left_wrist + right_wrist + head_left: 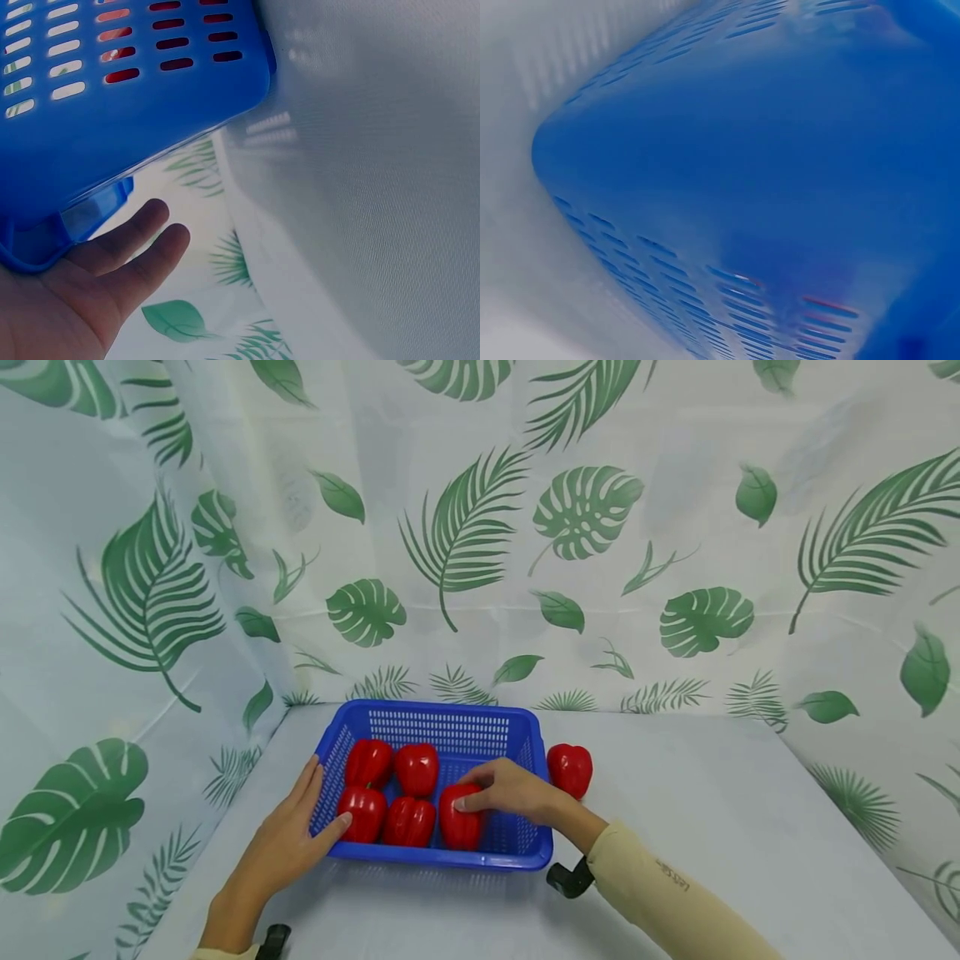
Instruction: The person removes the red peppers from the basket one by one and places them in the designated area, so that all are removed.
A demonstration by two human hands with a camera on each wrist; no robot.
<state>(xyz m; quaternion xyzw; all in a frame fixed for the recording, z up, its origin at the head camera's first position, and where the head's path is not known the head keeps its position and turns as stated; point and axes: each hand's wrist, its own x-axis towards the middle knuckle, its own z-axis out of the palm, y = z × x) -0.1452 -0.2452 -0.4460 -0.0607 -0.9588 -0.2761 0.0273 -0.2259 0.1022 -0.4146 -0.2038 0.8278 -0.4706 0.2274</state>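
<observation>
A blue perforated basket (442, 857) on the white table holds several red bell peppers. My right hand (510, 789) reaches over its right side and grips the rightmost pepper (454, 827) inside, fingers curled over the top. My left hand (288, 839) rests on the basket's left rim, its thumb over the edge near the front-left pepper (365, 817). Seen from the left wrist, the left hand (90, 300) has two fingers extended beside the basket wall (150, 120). The right wrist view shows a basket corner (667, 150); the right hand is out of that view.
One more red pepper (570, 769) sits on the table just outside the basket's right side. The white table (675, 827) extends to the right. White cloth with green leaf prints (630, 677) hangs behind and at both sides.
</observation>
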